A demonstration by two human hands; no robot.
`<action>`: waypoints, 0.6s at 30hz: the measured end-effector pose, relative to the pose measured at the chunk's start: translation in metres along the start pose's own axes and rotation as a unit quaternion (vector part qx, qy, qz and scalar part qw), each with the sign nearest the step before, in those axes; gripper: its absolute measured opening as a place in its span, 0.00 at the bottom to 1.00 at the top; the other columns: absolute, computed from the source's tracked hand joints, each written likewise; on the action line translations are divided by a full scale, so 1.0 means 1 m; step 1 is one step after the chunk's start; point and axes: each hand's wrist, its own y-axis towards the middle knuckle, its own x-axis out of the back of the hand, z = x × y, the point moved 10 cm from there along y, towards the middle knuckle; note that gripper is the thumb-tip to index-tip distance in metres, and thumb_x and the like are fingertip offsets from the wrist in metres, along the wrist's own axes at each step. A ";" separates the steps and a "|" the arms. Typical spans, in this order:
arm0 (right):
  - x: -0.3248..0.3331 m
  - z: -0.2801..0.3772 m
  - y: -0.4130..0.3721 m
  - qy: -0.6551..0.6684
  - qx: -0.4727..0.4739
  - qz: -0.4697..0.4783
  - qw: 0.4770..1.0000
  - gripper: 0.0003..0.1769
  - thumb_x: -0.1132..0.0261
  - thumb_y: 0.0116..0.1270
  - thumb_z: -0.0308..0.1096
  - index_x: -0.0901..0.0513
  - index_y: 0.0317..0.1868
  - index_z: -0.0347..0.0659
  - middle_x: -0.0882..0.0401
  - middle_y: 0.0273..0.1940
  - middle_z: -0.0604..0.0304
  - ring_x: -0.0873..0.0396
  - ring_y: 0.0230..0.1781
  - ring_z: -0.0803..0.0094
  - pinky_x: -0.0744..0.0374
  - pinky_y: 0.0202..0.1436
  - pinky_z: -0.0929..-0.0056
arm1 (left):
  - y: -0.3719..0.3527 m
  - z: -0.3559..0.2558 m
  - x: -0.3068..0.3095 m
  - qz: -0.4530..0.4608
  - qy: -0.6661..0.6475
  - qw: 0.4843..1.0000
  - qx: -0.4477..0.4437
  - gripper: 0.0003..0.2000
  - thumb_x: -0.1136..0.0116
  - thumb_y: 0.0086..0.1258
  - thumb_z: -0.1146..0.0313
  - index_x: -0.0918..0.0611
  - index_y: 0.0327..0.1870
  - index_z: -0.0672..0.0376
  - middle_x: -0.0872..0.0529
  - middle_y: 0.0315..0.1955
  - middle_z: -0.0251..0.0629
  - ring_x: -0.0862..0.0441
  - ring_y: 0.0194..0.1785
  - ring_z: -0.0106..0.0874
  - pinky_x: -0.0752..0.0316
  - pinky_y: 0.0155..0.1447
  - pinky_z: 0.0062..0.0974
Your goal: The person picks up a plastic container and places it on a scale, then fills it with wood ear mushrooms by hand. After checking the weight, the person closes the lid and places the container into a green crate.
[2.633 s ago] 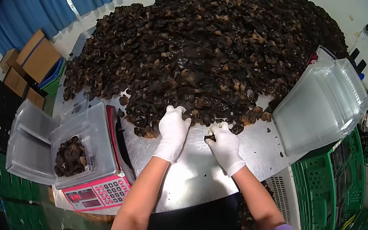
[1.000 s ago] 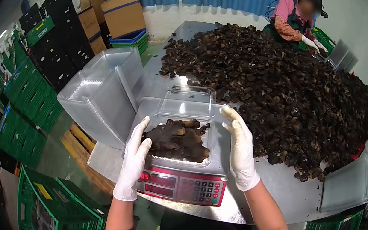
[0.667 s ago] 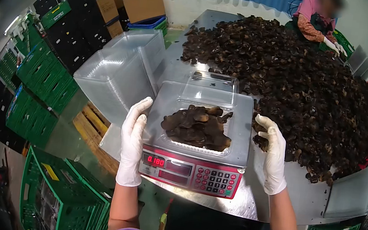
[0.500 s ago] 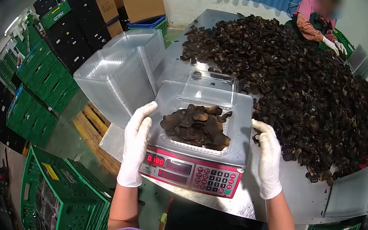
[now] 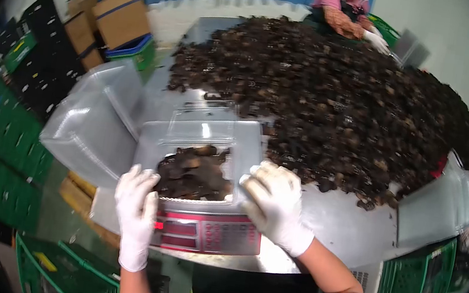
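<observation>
A clear plastic tray (image 5: 194,202) lies on the metal platform of a red weighing scale (image 5: 208,236). It holds a heap of dark brown pieces (image 5: 195,174) that look like wood ear mushrooms, and its clear lid (image 5: 203,120) is folded back behind it. My gloved left hand (image 5: 137,213) is by the tray's left front corner, fingers up and thumb apart. At the right side, my gloved right hand (image 5: 278,207) reaches over the platform's edge with bent, spread fingertips near the tray. Blur hides whether either hand touches the tray. The display digits are smeared.
A large pile of the same mushrooms (image 5: 341,101) covers much of the metal table (image 5: 342,226). Stacked clear trays (image 5: 95,122) stand left, more clear plastic (image 5: 437,203) right. Green crates (image 5: 67,272) flank the table. A co-worker's gloved hand (image 5: 377,42) is at the far side.
The view has turned to the right, so the scale appears further left. My right hand has come inward over the platform towards the tray, and my left hand is closer to the tray's front corner.
</observation>
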 end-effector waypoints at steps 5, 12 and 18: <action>0.004 -0.157 -0.051 -0.094 -0.240 -0.049 0.965 0.11 0.34 0.61 0.32 0.16 0.45 0.43 0.18 0.39 0.57 0.22 0.43 0.56 0.25 0.49 0.57 | -0.007 0.006 0.008 -0.040 -0.033 0.998 0.030 0.13 0.50 0.70 0.74 0.16 0.49 0.66 0.17 0.54 0.48 0.25 0.65 0.47 0.34 0.71 0.41; -0.062 -0.158 -0.041 -0.128 -0.197 0.090 0.968 0.21 0.28 0.55 0.40 0.17 0.50 0.46 0.21 0.45 0.57 0.22 0.47 0.57 0.24 0.50 0.62 | -0.003 -0.002 -0.002 -0.060 -0.080 0.994 0.053 0.12 0.48 0.69 0.75 0.16 0.49 0.66 0.17 0.54 0.48 0.24 0.64 0.46 0.34 0.70 0.41; -0.059 -0.213 -0.059 0.217 -0.356 -0.094 0.904 0.10 0.33 0.64 0.33 0.11 0.41 0.37 0.13 0.39 0.56 0.15 0.36 0.64 0.21 0.40 0.70 | -0.004 -0.006 0.009 -0.061 -0.055 0.996 0.041 0.12 0.45 0.67 0.75 0.16 0.48 0.65 0.17 0.53 0.48 0.24 0.63 0.46 0.33 0.70 0.41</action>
